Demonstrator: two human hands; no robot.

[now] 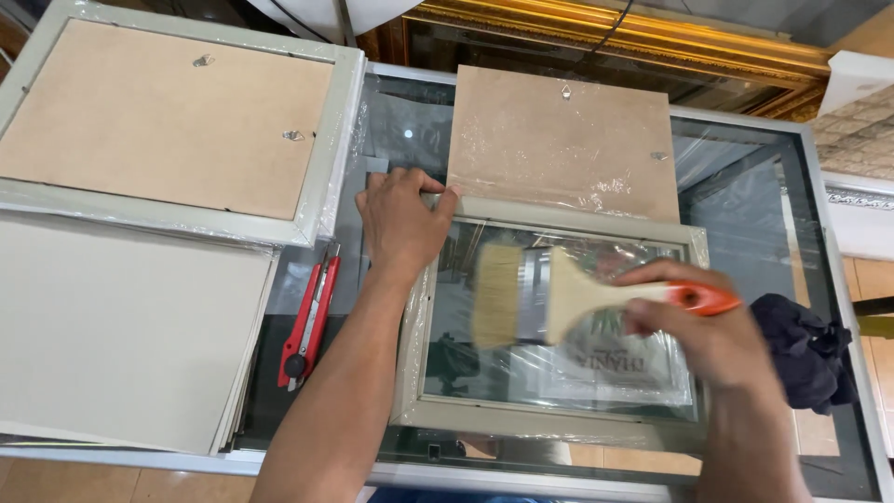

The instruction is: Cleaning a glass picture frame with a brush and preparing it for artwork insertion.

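Bare glass between red cutter (pixel 308 317) and frame (pixel 559 321).

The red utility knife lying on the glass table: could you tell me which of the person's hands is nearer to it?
Left. The left hand presses the frame corner just right of the red utility knife; the right hand, holding the paintbrush, is across the frame, farther away.
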